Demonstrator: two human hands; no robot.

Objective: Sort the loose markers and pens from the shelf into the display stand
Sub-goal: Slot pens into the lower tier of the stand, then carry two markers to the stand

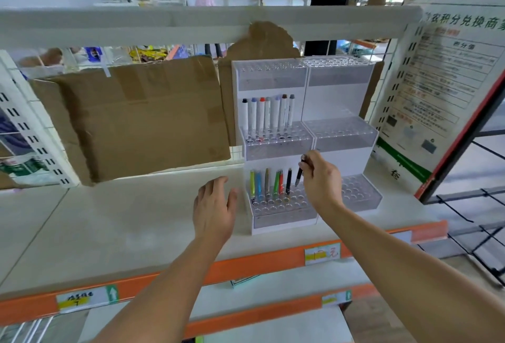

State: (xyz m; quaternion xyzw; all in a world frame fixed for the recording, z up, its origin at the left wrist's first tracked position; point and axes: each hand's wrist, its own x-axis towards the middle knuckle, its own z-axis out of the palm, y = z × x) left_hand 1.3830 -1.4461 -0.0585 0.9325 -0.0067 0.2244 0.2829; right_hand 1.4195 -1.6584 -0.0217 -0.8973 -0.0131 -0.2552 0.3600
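Flattened cardboard [142, 115] leans behind the shelf beside a printed poster [442, 88].

My right hand [318, 178] pinches a black pen [299, 171], tip down over the bottom tier of the display stand [278, 148]. 6 pens [269, 182] stand there; 8 white markers [269, 115] above. My left hand [214, 210] hovers flat over the shelf [109, 222].

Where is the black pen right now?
In the head view, the black pen is pinched in the right hand, tilted over the lowest tier of the display stand, just right of the row of coloured pens.
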